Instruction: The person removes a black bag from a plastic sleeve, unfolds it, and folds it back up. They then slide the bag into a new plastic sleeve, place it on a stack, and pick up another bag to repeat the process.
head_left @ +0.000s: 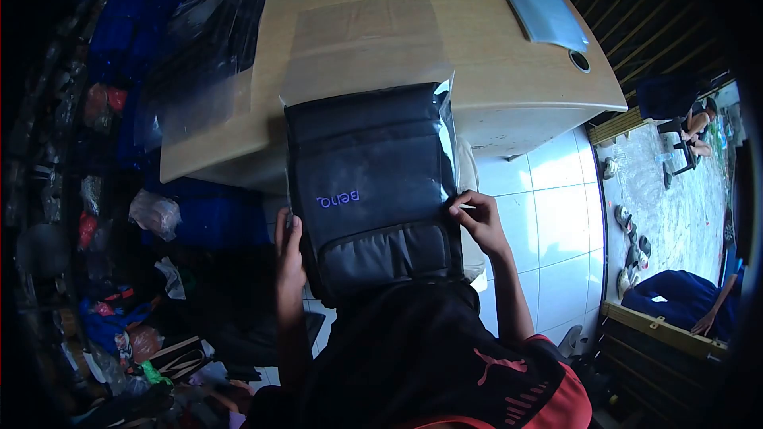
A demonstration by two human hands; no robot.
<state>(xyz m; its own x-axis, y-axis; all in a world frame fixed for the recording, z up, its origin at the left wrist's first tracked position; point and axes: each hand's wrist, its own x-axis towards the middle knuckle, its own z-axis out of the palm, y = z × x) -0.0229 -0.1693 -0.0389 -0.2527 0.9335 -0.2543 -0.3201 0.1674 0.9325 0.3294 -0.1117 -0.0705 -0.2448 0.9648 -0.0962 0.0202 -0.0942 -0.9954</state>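
Note:
A black padded bag [369,183] with purple lettering lies half inside a clear plastic sleeve [362,48], its far end resting on the wooden desk [509,87] and its near end over my lap. My left hand [289,248] grips the bag's left edge. On the bag's right edge, my right hand [477,218] pinches the rim of the plastic sleeve. Both hands hold the bag at about the same height, just below the lettering.
A stack of clear plastic sleeves [203,56] lies at the desk's left end, a grey pad [539,4] at its right end. Cluttered bags and wrappers [127,302] fill the floor at left. White floor tiles [556,222] lie at right; other people [683,302] sit beyond.

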